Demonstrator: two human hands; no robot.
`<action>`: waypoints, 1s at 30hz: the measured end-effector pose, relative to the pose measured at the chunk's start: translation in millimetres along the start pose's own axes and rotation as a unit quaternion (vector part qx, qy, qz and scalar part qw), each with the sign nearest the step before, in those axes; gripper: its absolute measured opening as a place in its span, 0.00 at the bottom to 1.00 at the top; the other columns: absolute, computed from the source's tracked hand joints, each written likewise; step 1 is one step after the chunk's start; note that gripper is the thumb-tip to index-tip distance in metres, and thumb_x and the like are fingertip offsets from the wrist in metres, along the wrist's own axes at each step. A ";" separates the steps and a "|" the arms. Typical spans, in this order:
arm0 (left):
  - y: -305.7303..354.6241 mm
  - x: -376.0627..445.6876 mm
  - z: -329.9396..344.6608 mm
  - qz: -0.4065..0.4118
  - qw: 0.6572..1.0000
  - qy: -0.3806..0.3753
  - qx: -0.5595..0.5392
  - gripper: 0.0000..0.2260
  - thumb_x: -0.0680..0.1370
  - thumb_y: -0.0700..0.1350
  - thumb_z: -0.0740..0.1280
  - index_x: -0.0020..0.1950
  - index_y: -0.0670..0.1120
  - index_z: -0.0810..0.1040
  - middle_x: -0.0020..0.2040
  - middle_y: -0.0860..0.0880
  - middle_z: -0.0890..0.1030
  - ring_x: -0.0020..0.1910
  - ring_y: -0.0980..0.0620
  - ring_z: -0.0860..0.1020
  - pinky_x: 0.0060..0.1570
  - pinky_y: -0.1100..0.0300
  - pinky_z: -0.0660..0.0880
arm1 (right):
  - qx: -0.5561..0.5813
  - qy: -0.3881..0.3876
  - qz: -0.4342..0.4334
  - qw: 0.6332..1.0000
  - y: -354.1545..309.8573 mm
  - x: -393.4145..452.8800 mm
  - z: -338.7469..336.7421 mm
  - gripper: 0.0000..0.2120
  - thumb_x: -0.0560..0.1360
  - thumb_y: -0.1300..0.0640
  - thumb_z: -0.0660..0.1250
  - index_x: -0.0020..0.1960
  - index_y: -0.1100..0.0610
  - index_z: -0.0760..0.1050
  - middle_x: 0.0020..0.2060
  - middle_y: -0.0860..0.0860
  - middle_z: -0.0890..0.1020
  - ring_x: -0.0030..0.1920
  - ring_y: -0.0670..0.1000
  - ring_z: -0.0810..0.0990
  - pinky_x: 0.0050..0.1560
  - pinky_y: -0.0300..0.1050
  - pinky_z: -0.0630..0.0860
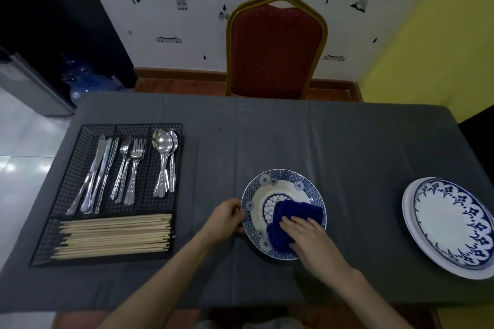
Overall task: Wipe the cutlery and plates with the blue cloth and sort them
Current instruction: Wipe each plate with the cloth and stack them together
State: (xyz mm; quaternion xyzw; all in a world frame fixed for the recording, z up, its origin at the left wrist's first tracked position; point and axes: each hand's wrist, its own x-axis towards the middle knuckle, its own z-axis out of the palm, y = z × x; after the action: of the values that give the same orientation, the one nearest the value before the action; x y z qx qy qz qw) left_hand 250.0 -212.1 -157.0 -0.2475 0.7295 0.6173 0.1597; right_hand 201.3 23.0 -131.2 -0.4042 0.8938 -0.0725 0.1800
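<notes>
Right hand (307, 235) presses the cloth (290, 222) into the plate (267, 184), fingers straight and together; left hand (227, 219) pinches the plate's rim, mid-tabletop (294, 136), beside the cutlery tray (80, 141).

Two bare forearms, no sleeves, watch or rings visible, end in the left hand (227, 218) and right hand (310, 238), fingernails short and unpainted

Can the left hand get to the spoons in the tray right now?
Probably not yet: the left hand grips the patterned plate's rim. The spoons lie uncovered in the tray, path open once it lets go.
</notes>
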 end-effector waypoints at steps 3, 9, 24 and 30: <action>1.0 0.6 1.0 -0.006 1.000 0.005 0.008 0.05 0.79 0.35 0.61 0.50 0.40 0.77 0.44 0.43 0.83 0.39 0.50 0.84 0.42 0.53 0.83 | 0.065 -0.008 -0.028 0.997 -14.4 23.5 7.3 0.27 0.78 0.59 0.61 0.75 0.53 0.59 0.73 0.47 0.61 0.74 0.48 0.56 0.72 0.45 0.47; 8.2 0.5 -3.0 -0.028 0.999 -0.022 0.004 0.09 0.80 0.34 0.60 0.56 0.34 0.76 0.50 0.40 0.82 0.44 0.47 0.84 0.44 0.52 0.83 | 0.010 0.011 0.008 1.000 -17.1 60.0 12.3 0.29 0.79 0.58 0.59 0.77 0.55 0.52 0.76 0.48 0.55 0.76 0.49 0.51 0.74 0.49 0.47; 11.8 -0.3 -1.2 -0.035 0.999 -0.015 0.027 0.07 0.78 0.32 0.60 0.52 0.35 0.77 0.49 0.36 0.82 0.44 0.42 0.84 0.46 0.48 0.83 | -0.016 0.020 0.061 0.998 -5.7 -12.2 3.8 0.22 0.77 0.54 0.65 0.70 0.52 0.69 0.68 0.46 0.71 0.69 0.48 0.67 0.70 0.48 0.57; 14.2 -4.6 1.0 -0.032 0.998 -0.026 0.038 0.08 0.80 0.35 0.59 0.55 0.37 0.76 0.51 0.39 0.82 0.46 0.44 0.84 0.44 0.48 0.83 | 0.060 0.004 0.047 0.997 -41.2 30.0 12.5 0.24 0.79 0.56 0.60 0.74 0.53 0.60 0.73 0.47 0.63 0.73 0.49 0.58 0.71 0.49 0.54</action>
State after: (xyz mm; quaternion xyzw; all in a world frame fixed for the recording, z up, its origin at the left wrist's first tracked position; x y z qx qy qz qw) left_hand 245.7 -208.7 -143.1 -0.2490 0.7395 0.5900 0.2075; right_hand 216.4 -26.6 -139.4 -0.3498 0.9066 -0.1192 0.2039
